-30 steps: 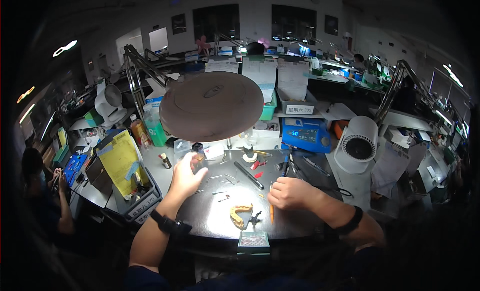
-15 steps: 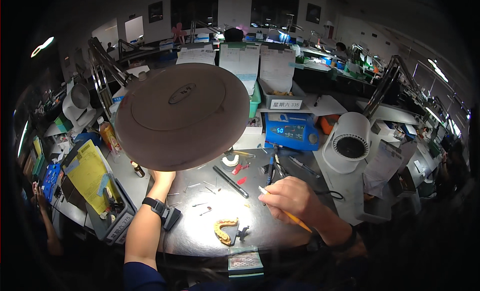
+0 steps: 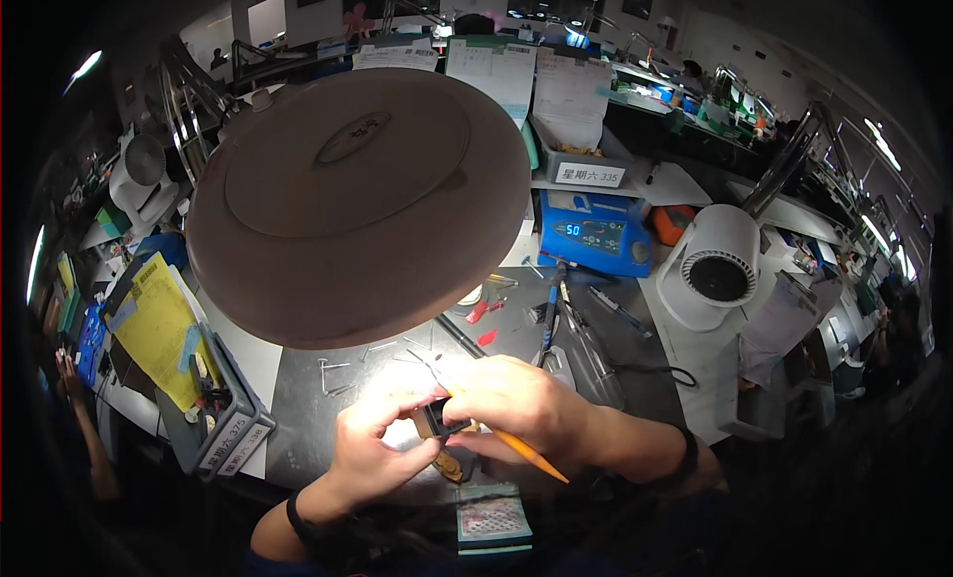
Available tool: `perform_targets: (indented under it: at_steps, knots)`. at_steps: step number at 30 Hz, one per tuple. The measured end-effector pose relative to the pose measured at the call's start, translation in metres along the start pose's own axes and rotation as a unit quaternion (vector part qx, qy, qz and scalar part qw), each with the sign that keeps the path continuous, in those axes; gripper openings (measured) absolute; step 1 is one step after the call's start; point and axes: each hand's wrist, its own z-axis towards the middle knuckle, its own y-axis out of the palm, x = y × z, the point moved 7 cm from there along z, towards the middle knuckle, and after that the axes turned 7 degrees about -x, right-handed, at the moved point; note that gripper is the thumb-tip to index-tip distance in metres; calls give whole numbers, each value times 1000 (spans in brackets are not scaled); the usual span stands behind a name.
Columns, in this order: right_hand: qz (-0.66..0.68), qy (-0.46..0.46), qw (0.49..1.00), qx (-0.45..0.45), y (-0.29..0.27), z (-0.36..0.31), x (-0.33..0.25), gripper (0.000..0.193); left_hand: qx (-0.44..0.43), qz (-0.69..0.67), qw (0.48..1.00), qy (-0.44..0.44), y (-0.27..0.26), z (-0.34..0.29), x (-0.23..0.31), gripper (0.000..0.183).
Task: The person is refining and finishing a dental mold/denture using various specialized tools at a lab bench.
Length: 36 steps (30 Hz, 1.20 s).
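Observation:
My left hand (image 3: 382,436) is closed, thumb and fingers pinching a small black plastic piece (image 3: 437,418) over the bright part of the bench. From the other side my right hand (image 3: 521,403) meets it, its fingers touching the same piece. A slender orange pencil-like stick (image 3: 534,456) is gripped in that right hand, slanting down to the right. Just below the fingers shows part of a yellow dental model (image 3: 449,466); the hands hide the rest, and I cannot tell whether it is joined to the black piece.
A large brown round lamp head (image 3: 357,210) hangs over the left of the bench, blocking the view beneath. Loose pins (image 3: 333,373), a dark pen (image 3: 459,334) and red scraps (image 3: 486,337) lie beyond my hands. Behind stand a blue control box (image 3: 596,234) and white fan (image 3: 710,269).
My left hand has come out from under the lamp to the middle. My right hand has moved left and nearer, keeping the orange stick, and both hands now meet at the black piece.

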Motion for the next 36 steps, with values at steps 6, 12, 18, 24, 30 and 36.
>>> perform_targets:
  at_steps: [6, 12, 18, 24, 30, 36]
  knots:
    - [29, 28, 997, -59, 8, -3, 5, 31, 0, 90, 995, 49, 1, -1, 5, 45]
    - [18, 34, 998, -52, 11, -8, -2, 28, -11, 62, 995, 71, 1, 1, 15, 43]
    - [-10, 37, 998, -42, -3, -10, -13, 29, -51, 43, 996, 58, 4, -5, 10, 44]
    - [-78, 148, 981, -96, -19, -32, 2, 16, 8, 44, 998, 43, -7, -24, -12, 41]
    - [-116, 161, 961, -192, 16, -80, 38, 16, 50, 4, 997, 56, -6, -30, -9, 44]
    - [-58, 126, 988, -65, -27, -40, 0, 20, 58, 6, 996, 65, -4, -32, -5, 43]
